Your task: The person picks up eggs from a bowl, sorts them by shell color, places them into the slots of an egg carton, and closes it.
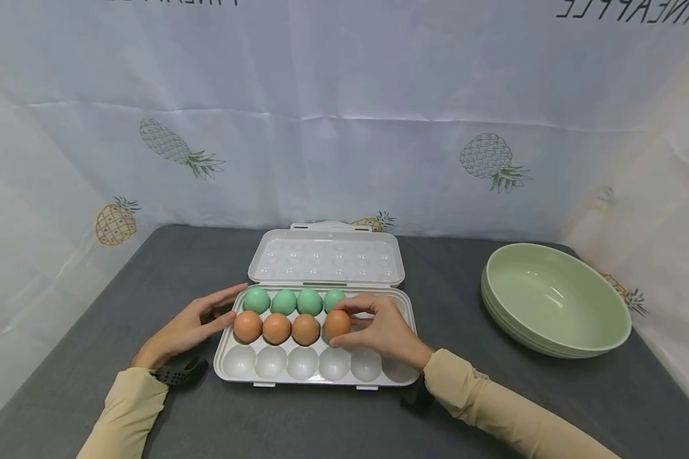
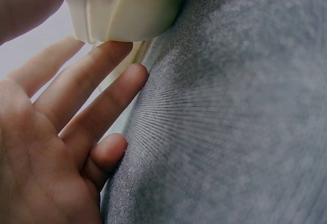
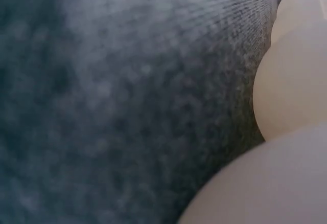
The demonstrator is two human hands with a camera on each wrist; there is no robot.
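A white egg tray (image 1: 379, 373) lies open on the grey table, its lid (image 1: 327, 257) folded back. Several green eggs (image 1: 284, 301) fill the back row and several brown eggs (image 1: 276, 328) the middle row; the front row of cups is bare. My right hand (image 1: 347, 324) curls its fingers and thumb round the rightmost brown egg (image 1: 334, 322), which sits in or just over its cup. My left hand (image 1: 224, 307) rests with straight fingers against the tray's left edge. The left wrist view shows those fingers (image 2: 76, 106) beside the tray's corner (image 2: 127, 14).
A light green bowl (image 1: 554, 299) stands on the table at the right, apart from the tray. A white pineapple-print cloth (image 1: 344, 127) hangs behind and on both sides. The right wrist view shows only grey table (image 3: 127, 81) and the tray's pale cups (image 3: 291, 91).
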